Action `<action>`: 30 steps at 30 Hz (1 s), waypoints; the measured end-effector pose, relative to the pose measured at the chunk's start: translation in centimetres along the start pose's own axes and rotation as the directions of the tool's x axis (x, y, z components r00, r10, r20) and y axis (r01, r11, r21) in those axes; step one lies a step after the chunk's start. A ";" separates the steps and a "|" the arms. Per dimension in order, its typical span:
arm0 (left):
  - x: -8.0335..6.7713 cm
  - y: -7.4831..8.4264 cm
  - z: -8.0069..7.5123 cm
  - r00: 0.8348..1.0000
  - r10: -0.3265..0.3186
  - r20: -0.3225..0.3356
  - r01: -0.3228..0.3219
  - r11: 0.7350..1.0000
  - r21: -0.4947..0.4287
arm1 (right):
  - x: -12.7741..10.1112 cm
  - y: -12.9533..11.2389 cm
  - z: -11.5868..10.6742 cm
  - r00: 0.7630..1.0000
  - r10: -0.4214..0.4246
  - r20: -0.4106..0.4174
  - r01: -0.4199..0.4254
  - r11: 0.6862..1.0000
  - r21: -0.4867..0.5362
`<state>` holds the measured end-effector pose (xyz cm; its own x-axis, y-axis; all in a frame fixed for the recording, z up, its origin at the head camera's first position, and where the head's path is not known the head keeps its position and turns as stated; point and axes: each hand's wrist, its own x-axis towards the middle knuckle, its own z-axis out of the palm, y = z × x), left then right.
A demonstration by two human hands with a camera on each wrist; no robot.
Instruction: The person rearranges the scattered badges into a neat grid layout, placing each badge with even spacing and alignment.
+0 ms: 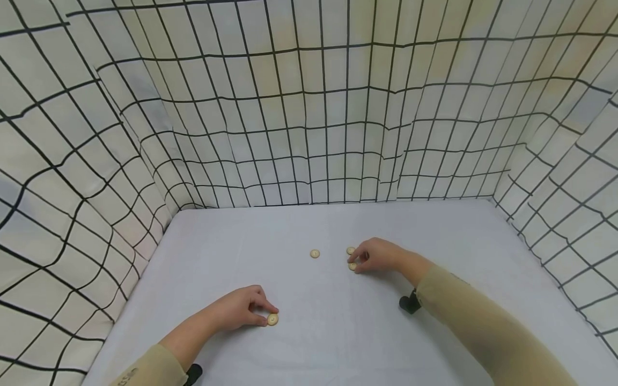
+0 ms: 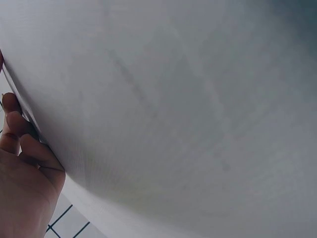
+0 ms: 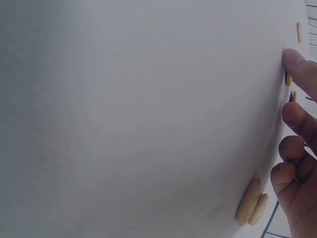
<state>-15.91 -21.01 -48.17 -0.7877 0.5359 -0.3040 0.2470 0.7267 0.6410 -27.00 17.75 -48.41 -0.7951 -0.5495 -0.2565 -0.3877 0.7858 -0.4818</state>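
In the head view, my left hand (image 1: 243, 308) is low on the white cloth, its thumb and index finger at the edges of a pale round wooden disc (image 1: 272, 319) with a small mark in its middle. My right hand (image 1: 379, 254) lies farther out to the right, with thumb and index finger around a similar disc (image 1: 353, 266), partly covered by the fingers. Another disc (image 1: 351, 250) lies just beyond those fingertips. To their left is a separate disc (image 1: 315, 253). In the right wrist view, two discs (image 3: 248, 202) lie close together beside the curled outer fingers. The left wrist view shows no disc clearly.
The flat surface is covered by white cloth (image 1: 309, 354). White walls with a black grid (image 1: 328, 107) enclose its back and both sides. Dark wrist-worn devices (image 1: 410, 303) hang beneath both sleeves.
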 end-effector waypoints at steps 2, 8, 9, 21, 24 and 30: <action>0.0 0.0 0.0 1.000 -0.003 0.000 0.003 1.000 0.000 | -0.1 0.0 0.0 1.000 -0.004 -0.003 0.004 1.000 0.003; 0.1 0.2 0.0 1.000 -0.014 0.004 0.014 1.000 -0.005 | -0.2 0.1 -0.1 1.000 -0.001 -0.009 0.001 1.000 0.016; 0.1 0.2 0.0 1.000 -0.016 0.004 0.016 1.000 -0.005 | -0.3 0.0 -0.2 1.000 0.002 -0.009 -0.002 1.000 0.021; -0.1 0.3 0.0 1.000 -0.012 -0.001 0.012 1.000 -0.017 | -1.6 0.6 -1.3 0.998 0.051 -0.036 -0.048 0.996 0.081; -0.1 0.4 0.0 1.000 -0.007 -0.004 0.007 1.000 -0.019 | -2.0 1.2 -1.4 0.998 0.044 -0.040 -0.040 0.996 0.077; -0.1 0.2 0.1 1.000 -0.005 -0.007 0.005 1.000 -0.010 | -3.1 2.7 -1.7 0.997 0.044 -0.065 -0.040 0.997 0.064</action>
<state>-15.77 -20.85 -48.10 -0.7930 0.5291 -0.3021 0.2375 0.7250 0.6465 -26.37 22.07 -47.46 -0.8400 -0.4950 -0.2223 -0.3254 0.7873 -0.5237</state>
